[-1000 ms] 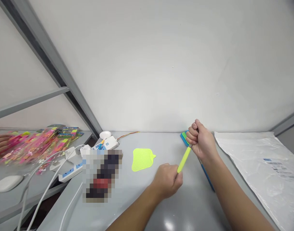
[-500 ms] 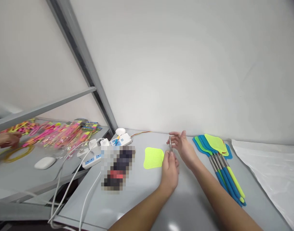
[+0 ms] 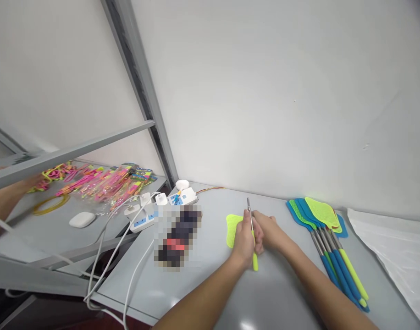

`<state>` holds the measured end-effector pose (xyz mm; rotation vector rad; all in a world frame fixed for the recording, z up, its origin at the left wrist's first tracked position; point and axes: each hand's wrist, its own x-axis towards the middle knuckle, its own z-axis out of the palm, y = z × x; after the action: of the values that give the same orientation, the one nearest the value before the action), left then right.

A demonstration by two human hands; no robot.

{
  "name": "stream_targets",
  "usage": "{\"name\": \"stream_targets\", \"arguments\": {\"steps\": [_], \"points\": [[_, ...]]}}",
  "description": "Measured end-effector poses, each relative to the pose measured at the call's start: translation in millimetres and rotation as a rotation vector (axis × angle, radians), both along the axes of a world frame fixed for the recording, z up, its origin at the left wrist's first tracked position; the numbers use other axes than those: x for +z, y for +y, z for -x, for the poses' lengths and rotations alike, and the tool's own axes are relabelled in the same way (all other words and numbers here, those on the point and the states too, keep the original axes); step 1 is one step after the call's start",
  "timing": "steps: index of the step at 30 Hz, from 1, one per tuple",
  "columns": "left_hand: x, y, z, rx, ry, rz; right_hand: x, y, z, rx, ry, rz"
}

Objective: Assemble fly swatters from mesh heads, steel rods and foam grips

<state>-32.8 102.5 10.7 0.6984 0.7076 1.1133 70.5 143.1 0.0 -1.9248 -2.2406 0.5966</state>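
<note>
My left hand (image 3: 243, 242) is closed around a fly swatter handle (image 3: 255, 262), whose yellow-green grip sticks out below the fingers and whose thin metal rod points up above the thumb. Pressed close on the right side of the rod is my right hand (image 3: 270, 231), curled in, its fingertips hidden behind the rod and the left hand. A yellow-green mesh swatter head (image 3: 232, 228) lies flat on the table, partly covered by my left hand. To the right rests a fanned stack of blue and yellow-green fly swatters (image 3: 328, 247) with metal rods.
A white plastic sheet (image 3: 392, 256) covers the table's right side. Power strips (image 3: 144, 222) with white cables and a blurred dark object (image 3: 179, 238) are at left. Beyond the grey frame (image 3: 155, 101), another person's arm (image 3: 7, 197) reaches over colourful packaged items (image 3: 110, 183).
My right hand, spread beside the rod earlier, has come down and curled in against the handle. The yellow-green grip now shows below my left hand. The view has shifted slightly left.
</note>
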Motion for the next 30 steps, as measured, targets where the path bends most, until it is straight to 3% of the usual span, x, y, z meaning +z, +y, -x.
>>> {"name": "stream_targets", "arguments": {"steps": [4, 11, 18, 30], "points": [[-6.8, -5, -2, -0.351, -0.055, 0.019, 7.9, -10, -33, -0.055, 0.24, 0.077], [-12.1, -15, -8, -0.671, -0.01, 0.005, 16.6, -32, -58, -0.261, 0.779, 0.055], [-13.7, -17, -14, -0.69, 0.15, 0.008, 15.7, -46, -60, -0.606, 1.24, -0.332], [-15.2, -14, -16, -0.645, 0.163, -0.042, 16.6, -50, -50, -0.634, 1.317, -0.454]]}}
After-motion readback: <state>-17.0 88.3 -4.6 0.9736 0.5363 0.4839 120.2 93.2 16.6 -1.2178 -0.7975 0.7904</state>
